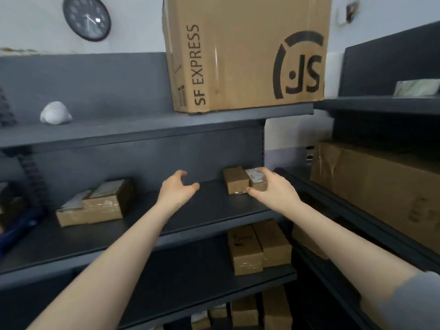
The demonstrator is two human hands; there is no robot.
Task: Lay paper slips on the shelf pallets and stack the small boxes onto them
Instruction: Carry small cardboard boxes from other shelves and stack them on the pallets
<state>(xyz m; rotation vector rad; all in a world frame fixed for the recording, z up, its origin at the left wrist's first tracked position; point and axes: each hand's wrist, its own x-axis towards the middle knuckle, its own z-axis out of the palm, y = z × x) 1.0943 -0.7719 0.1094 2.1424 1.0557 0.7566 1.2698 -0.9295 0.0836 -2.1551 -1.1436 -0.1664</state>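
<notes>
- The right hand (271,188) grips a small labelled box (258,181) from above, thumb at its near edge and fingers over its far end; the box sits on the middle shelf (147,217).
- A plain box (235,179) stands just left of the labelled box, touching it.
- The left hand (177,188) hovers over the bare shelf, well left of the labelled box, fingers curled and spread wide, holding nothing.
- Far left of the labelled box, on the same shelf, lies a stack (95,203) of two flat boxes, the upper one darker and set back.
- Below the labelled box, on the next shelf down, two long boxes (258,248) lie side by side; more boxes (259,310) show lower still.
- Above the labelled box, on the upper shelf, stands a big carton (245,53) marked SF EXPRESS; far to its left is a white lump (56,113).
- A clock (87,17) hangs on the wall above.
- Right of the labelled box, a second shelf unit carries a large carton (378,186).
</notes>
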